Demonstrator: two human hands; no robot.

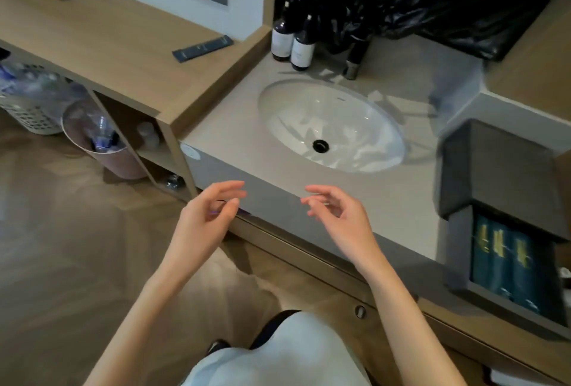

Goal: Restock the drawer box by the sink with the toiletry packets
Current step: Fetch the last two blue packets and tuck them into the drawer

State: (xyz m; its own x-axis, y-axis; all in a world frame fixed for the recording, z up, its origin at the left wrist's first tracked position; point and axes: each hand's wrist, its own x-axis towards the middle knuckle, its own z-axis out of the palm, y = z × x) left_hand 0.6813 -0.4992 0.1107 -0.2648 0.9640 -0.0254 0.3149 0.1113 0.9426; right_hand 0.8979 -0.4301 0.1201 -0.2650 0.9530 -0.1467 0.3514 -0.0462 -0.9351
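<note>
Progress: grey desk carries drawer box right of sink, drawer pulled open | toiletry packets stand in a row inside, seemingly mostly stocked | left hand, right hand: each grip loose, empty | one dark packet on wooden desk, probably left to load.

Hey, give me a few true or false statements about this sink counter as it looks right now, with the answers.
1. The drawer box has its drawer pulled open. True.
2. The drawer holds nothing. False: teal packets lie in it.
3. The right hand grips a packet. False: it holds nothing, fingers loosely curled.
4. Two bottles stand behind the sink. True.
</note>
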